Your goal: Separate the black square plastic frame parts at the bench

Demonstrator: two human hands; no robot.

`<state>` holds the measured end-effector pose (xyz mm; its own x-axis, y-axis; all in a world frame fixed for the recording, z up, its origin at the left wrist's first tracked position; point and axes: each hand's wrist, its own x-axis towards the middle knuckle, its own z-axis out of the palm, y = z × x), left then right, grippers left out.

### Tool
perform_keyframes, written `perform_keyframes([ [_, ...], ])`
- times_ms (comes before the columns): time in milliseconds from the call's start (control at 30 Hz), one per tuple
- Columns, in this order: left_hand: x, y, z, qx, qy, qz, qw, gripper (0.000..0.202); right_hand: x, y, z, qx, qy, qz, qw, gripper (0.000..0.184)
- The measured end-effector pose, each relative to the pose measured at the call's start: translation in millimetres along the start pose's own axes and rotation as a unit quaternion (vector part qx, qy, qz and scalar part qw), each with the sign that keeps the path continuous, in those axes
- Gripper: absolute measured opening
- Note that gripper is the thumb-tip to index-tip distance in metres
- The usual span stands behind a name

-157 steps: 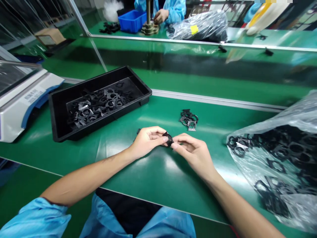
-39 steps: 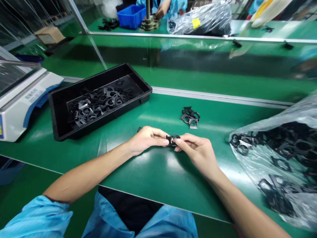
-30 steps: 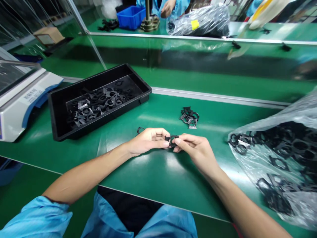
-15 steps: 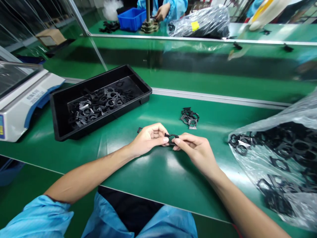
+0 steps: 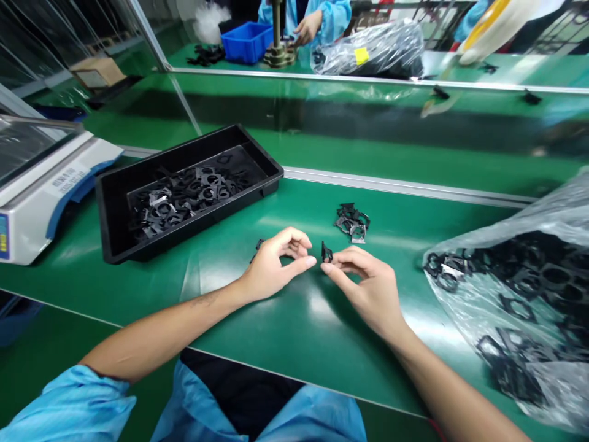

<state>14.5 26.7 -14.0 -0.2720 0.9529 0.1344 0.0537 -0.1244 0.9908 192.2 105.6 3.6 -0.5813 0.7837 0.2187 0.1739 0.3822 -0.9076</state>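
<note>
Between the thumb and fingers of my right hand [image 5: 363, 282] is a small black plastic part [image 5: 326, 252], held nearly edge-on above the table. My left hand [image 5: 280, 261] is just left of it, thumb and curled fingers apart, with nothing between them. Another black part [image 5: 257, 247] lies on the table, partly hidden behind my left hand. Beyond my hands sits a small pile of black ring-shaped plastic parts [image 5: 352, 222].
A black tray [image 5: 191, 230] of similar parts stands at the left, beside a white scale [image 5: 50, 184]. An open clear plastic bag [image 5: 464, 307] of parts lies at the right. Across a green partition, a co-worker's hand [image 5: 309, 27] is near a blue bin [image 5: 247, 43].
My left hand has let go of the black part and drawn slightly away. My right hand still holds it, now turned edge-on.
</note>
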Motion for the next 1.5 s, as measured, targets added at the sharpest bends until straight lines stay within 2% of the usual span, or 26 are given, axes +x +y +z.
perform_keyframes([
  [100,-2.2,-0.4,2.3,-0.040,-0.049,-0.023,0.998,0.029,-2.1,-1.2,1.3,-0.041,-0.035,-0.076,0.996,0.011],
  [200,0.7,-2.9,1.8,-0.066,-0.039,-0.045,0.996,0.027,-4.6,-4.3,2.1,-0.054,-0.063,-0.112,0.990,0.010],
  [300,5.3,-4.8,-0.8,-0.092,-0.021,-0.053,0.994,0.029,-5.3,-6.1,0.5,-0.053,-0.006,-0.074,0.996,0.010],
  [400,6.4,-4.2,-1.9,-0.085,-0.020,-0.043,0.995,0.029,-3.2,-5.7,-1.8,-0.023,0.040,-0.008,0.999,0.021],
  [567,1.8,-0.6,0.1,-0.040,-0.005,0.009,0.999,0.028,-0.4,-4.5,-1.3,0.019,-0.040,0.018,0.999,0.022],
  [700,0.7,0.1,-0.1,-0.022,0.011,0.050,0.998,0.028,-2.6,-4.5,0.0,0.063,-0.027,0.024,0.997,0.019],
  [800,1.0,0.6,-1.4,0.024,0.023,0.091,0.995,0.023,-4.4,-3.8,0.2,0.052,-0.024,0.015,0.998,0.015],
  [967,0.3,3.8,-4.7,0.120,0.016,0.228,0.966,0.006,-6.0,-3.9,1.7,0.022,-0.037,0.027,0.999,0.020],
  [1067,-0.3,4.6,-5.8,0.168,0.017,0.264,0.950,0.004,-6.4,-5.0,2.8,0.027,-0.042,0.029,0.998,0.020],
  [1233,0.0,5.0,-5.2,0.204,0.030,0.264,0.942,0.006,-7.2,-6.6,3.5,0.002,-0.043,-0.010,0.999,0.015],
  [1333,0.3,4.9,-4.2,0.195,0.037,0.246,0.949,0.008,-7.6,-7.1,3.2,-0.013,-0.042,-0.028,0.999,0.016],
  [1500,1.4,1.5,-1.1,0.083,0.050,0.136,0.986,0.020,-6.6,-7.0,1.5,-0.018,-0.038,-0.048,0.998,0.013],
])
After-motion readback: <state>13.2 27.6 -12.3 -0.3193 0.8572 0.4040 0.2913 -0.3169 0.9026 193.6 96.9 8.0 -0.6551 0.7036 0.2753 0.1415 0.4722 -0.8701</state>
